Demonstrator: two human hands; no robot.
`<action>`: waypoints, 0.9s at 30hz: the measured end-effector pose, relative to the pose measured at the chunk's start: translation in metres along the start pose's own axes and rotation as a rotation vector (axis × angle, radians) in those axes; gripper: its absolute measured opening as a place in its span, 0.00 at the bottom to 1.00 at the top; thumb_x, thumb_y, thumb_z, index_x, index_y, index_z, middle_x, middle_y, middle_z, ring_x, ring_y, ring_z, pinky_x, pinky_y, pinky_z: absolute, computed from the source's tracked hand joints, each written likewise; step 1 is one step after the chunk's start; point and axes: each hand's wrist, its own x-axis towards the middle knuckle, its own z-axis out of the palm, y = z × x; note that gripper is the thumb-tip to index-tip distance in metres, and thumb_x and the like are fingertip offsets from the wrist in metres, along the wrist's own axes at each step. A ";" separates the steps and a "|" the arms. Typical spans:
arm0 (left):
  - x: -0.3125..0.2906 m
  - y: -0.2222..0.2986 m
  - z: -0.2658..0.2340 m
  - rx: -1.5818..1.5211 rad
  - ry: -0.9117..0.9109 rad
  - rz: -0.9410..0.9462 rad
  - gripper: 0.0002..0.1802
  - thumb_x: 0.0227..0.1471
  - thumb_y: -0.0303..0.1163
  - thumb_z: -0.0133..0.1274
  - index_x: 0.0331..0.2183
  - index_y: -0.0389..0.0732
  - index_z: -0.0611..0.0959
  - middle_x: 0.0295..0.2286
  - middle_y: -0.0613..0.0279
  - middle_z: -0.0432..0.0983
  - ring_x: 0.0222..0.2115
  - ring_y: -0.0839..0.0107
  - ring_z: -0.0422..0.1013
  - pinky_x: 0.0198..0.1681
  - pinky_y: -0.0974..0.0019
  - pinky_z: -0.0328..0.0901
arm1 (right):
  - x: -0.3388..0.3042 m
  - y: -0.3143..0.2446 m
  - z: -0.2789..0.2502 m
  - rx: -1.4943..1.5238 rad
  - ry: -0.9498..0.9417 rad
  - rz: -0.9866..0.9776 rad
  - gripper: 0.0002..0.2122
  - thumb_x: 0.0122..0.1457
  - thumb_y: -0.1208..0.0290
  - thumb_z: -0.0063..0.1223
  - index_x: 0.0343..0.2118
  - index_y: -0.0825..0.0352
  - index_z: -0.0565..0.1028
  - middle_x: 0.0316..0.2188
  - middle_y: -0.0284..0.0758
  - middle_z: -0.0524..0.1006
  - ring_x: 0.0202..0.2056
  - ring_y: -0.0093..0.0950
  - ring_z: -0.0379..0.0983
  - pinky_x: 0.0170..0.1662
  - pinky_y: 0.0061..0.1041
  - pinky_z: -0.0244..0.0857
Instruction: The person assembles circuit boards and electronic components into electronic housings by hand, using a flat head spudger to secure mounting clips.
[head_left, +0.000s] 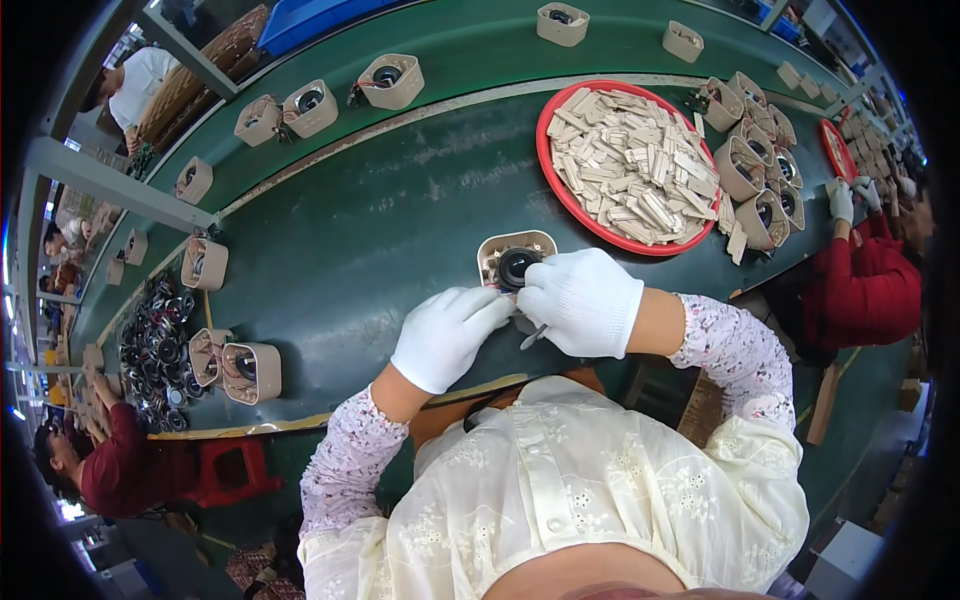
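A beige plastic speaker housing (517, 238) with a round black speaker (517, 266) in it lies on the green table in front of me. Both my hands wear white gloves and meet at its near side. My left hand (452, 336) is closed, its fingertips pinching at the housing's near edge; what lies between them is too small to name. My right hand (583, 303) is closed over the housing's near right corner, with a slim metal tool (533, 338) sticking out below its fingers. The glove hides most of that tool and part of the speaker.
A red round tray (545, 150) heaped with beige strips stands at the back right, beside several stacked housings (745, 165). More housings (392, 82) stand on the green conveyor behind. Loose black speakers (165, 345) lie piled at left, near two housings (252, 372). Co-workers sit on both sides.
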 end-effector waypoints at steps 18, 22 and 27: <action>0.021 0.002 -0.001 0.046 -0.116 0.040 0.21 0.51 0.31 0.56 0.49 0.46 0.78 0.41 0.63 0.77 0.35 0.63 0.75 0.40 0.61 0.72 | -0.003 0.005 0.007 -0.054 -0.180 0.083 0.03 0.52 0.73 0.57 0.29 0.63 0.80 0.34 0.36 0.77 0.37 0.36 0.77 0.36 0.35 0.74; 0.020 0.001 0.012 -0.516 -0.063 -0.310 0.31 0.49 0.29 0.64 0.54 0.42 0.73 0.43 0.58 0.76 0.40 0.57 0.76 0.43 0.60 0.72 | -0.011 0.016 0.018 -0.011 -0.111 0.015 0.03 0.51 0.73 0.58 0.29 0.61 0.80 0.32 0.34 0.77 0.38 0.34 0.77 0.35 0.34 0.74; 0.000 0.013 0.033 -1.177 0.147 -0.565 0.32 0.48 0.26 0.65 0.55 0.41 0.73 0.40 0.53 0.77 0.41 0.51 0.75 0.42 0.61 0.72 | -0.013 0.007 0.028 -0.031 0.009 -0.037 0.04 0.46 0.71 0.59 0.25 0.58 0.76 0.29 0.29 0.73 0.36 0.31 0.75 0.33 0.33 0.72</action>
